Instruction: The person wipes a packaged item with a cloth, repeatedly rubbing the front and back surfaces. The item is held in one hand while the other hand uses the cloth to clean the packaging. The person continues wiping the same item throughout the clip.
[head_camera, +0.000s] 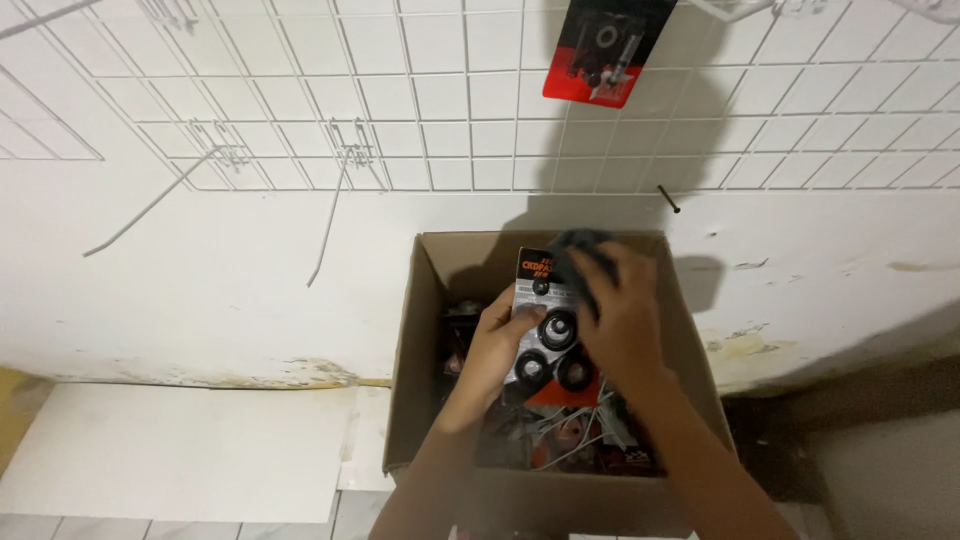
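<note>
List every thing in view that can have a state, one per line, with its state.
Cardboard box: open, flaps up, full of packets.
Packet of black rings: held over the box in both hands.
Left hand: gripping the packet's left edge.
Right hand: on the packet, blurred.
Red and black packet: hanging on the wire grid.
Long hooks: bare.

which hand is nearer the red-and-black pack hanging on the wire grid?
Right hand: it is almost directly below the hanging red-and-black pack. Left hand is lower and further left.
</note>
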